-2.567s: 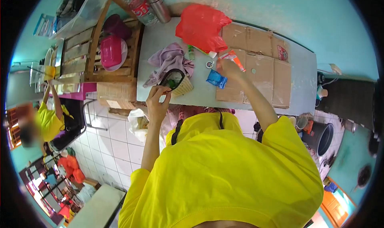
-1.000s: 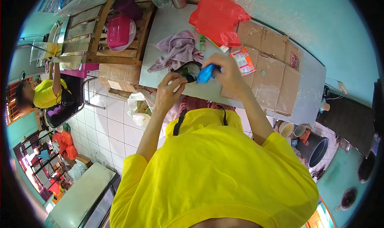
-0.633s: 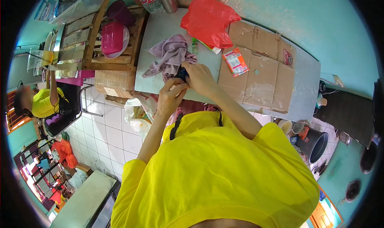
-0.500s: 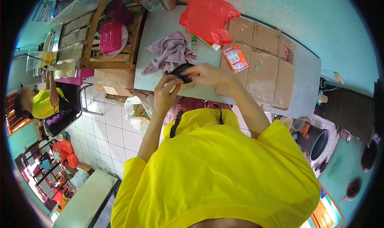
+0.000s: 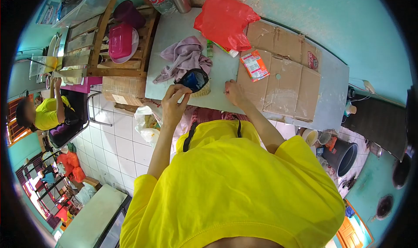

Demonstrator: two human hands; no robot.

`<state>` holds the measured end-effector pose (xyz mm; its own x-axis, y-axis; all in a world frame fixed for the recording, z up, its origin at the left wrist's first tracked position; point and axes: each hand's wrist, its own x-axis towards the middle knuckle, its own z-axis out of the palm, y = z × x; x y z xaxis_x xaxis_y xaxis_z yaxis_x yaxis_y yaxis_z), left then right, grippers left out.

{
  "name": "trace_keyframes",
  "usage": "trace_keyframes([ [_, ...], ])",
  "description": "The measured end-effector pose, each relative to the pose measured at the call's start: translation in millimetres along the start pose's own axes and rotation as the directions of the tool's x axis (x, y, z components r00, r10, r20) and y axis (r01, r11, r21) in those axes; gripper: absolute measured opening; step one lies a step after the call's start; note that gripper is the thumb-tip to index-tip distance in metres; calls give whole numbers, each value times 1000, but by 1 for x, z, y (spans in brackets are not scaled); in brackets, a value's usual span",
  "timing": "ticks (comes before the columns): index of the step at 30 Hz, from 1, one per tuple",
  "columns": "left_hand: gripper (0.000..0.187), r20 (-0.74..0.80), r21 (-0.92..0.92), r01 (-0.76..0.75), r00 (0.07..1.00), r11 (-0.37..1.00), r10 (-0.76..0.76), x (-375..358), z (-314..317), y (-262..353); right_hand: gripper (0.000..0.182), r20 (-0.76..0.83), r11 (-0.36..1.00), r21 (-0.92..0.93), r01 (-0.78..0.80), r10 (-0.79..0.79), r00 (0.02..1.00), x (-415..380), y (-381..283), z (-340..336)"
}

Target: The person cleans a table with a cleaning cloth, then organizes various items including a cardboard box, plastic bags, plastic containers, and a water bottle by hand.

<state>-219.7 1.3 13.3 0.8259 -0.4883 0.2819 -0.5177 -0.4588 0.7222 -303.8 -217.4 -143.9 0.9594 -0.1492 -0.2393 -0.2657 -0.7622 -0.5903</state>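
A small black pouch-like item with a blue inside is pinched at its near left edge by my left hand. It lies against a crumpled mauve cloth, partly over a woven tan piece. To the right, my right hand rests near the table's front edge beside the cardboard, its fingers curled together; what they hold, if anything, is too small to tell.
Flattened cardboard covers the right of the grey table, with an orange-white box on it. A red plastic bag lies at the back. A wooden rack stands left; another person sits beyond it.
My right hand has moved away from the black item, rightward to the cardboard's edge. The black item now shows its blue inside more openly. My left hand has shifted slightly left.
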Motion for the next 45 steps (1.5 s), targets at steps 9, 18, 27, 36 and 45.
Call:
trace_keyframes([
  [9,15,110,-24,-82,990,996,84,14,16,20,24,-439,880,312,359,-202,876,0,-99,-124],
  [18,15,167,-73,-157,972,985,167,27,33,38,31,-620,970,103,-220,236,749,-13,115,-114],
  [27,13,200,-68,-144,968,987,154,29,52,38,14,-396,944,213,-254,321,861,-25,188,-98],
  [36,14,187,-79,-152,969,985,164,38,68,45,23,-246,759,621,198,-51,968,-9,-21,-162],
  [45,16,250,-165,-232,930,959,268,69,83,65,39,149,889,430,158,-242,959,0,-11,-171],
])
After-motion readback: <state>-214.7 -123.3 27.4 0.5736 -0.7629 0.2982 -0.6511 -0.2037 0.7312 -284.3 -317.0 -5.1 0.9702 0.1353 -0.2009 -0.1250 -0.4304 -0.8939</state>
